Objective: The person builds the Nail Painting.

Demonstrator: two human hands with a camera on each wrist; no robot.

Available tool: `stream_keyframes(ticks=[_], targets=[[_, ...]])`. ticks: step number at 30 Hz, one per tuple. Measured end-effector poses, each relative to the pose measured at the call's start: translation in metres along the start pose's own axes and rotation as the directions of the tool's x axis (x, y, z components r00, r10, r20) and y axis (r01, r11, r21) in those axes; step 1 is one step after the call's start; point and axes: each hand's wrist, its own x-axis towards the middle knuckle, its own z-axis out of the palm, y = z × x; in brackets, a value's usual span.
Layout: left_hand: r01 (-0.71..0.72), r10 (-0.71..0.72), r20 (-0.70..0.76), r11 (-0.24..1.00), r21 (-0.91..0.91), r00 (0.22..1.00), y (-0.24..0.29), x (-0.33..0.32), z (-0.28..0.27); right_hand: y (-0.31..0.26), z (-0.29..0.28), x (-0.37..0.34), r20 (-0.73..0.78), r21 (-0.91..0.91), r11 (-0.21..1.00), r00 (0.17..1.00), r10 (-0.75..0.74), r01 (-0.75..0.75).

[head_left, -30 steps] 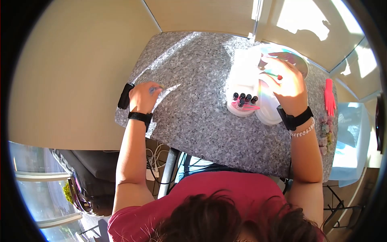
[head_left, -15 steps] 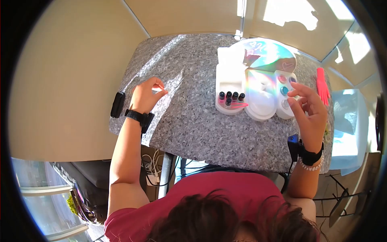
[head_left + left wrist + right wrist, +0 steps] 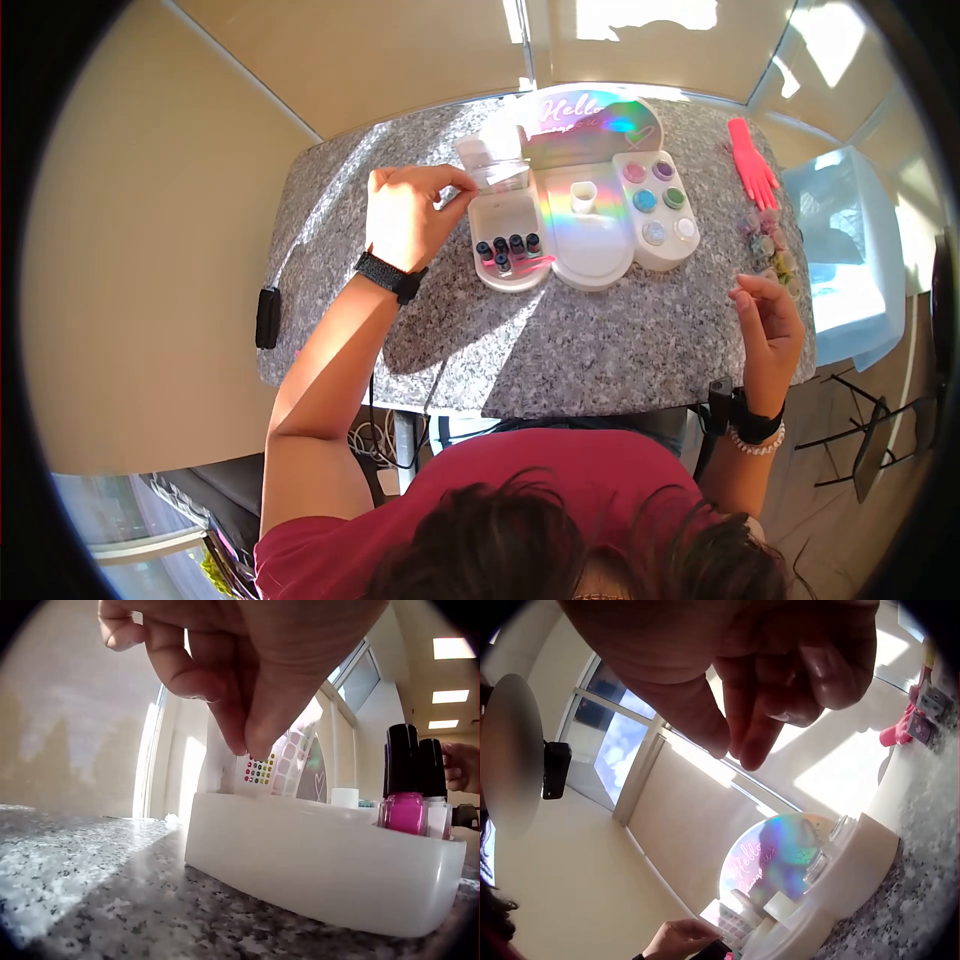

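Because the gem sheet (image 3: pixel 259 772) rises above the white tray's (image 3: pixel 315 859) rim, its top edge likely suits a pinch: left hand (image 3: pixel 413 212) grips there, thumb to finger. Right hand (image 3: pixel 771 328) loosely curled, apparently holding nothing.

On the table (image 3: pixel 600 345), the tray (image 3: pixel 595 262) has bottles (image 3: pixel 516 245) at left, in front of upright sheets (image 3: pixel 288 766), a cup (image 3: pixel 583 198) in the middle and jars (image 3: pixel 645 201) at right. The sign (image 3: pixel 590 132) stands behind; a dummy hand (image 3: pixel 752 168) lies further right.
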Motion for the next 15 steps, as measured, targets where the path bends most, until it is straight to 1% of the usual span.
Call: stream_keyframes(ticks=[1, 3, 5, 7, 8, 10, 11, 12, 13, 15], targets=[[-0.014, 0.014, 0.003, 1.000, -0.008, 1.000, 0.000, 0.000, 0.003, 0.001, -0.005, -0.002, -0.021, -0.001, 1.000, 1.000, 0.002, -0.002], [-0.047, 0.051, -0.047, 0.996, 0.071, 0.998, 0.001, -0.003, 0.008, -0.001, -0.010, -0.005, -0.038, 0.000, 1.000, 0.999, -0.006, 0.006], [-0.003, 0.005, -0.027, 0.997, 0.075, 1.000, 0.002, -0.007, 0.013, -0.004, -0.013, -0.006, -0.060, -0.011, 1.000, 0.998, -0.012, 0.011], [-0.034, 0.037, -0.026, 0.993, 0.112, 0.999, 0.006, -0.007, 0.012, -0.006, -0.012, -0.005, -0.048, 0.012, 1.000, 0.999, 0.015, -0.014], [-0.022, 0.024, -0.012, 0.992, 0.126, 1.000, 0.007, -0.007, 0.012, -0.001, -0.011, -0.003, -0.063, -0.004, 1.000, 0.998, -0.013, 0.013], [-0.031, 0.028, 0.024, 0.990, 0.141, 0.999, 0.013, -0.008, 0.008, -0.002, -0.009, 0.000, -0.065, -0.007, 1.000, 0.998, -0.008, 0.008], [-0.054, 0.049, 0.040, 0.988, 0.143, 0.998, 0.016, -0.007, 0.005, -0.006, -0.010, 0.003, -0.078, -0.070, 0.998, 0.997, -0.011, 0.006], [-0.060, 0.057, 0.021, 0.990, 0.126, 0.998, 0.012, -0.009, 0.008, -0.010, -0.012, 0.006, -0.090, -0.132, 0.991, 0.996, -0.012, 0.000], [-0.061, 0.061, 0.005, 0.992, 0.114, 0.998, 0.009, -0.013, 0.010, -0.011, -0.016, 0.008, -0.138, -0.166, 0.986, 0.990, -0.014, -0.009], [0.056, -0.056, -0.001, 0.996, 0.068, 0.998, 0.014, -0.016, 0.006, -0.009, -0.025, 0.014, -0.175, -0.205, 0.979, 0.984, -0.016, -0.021]])
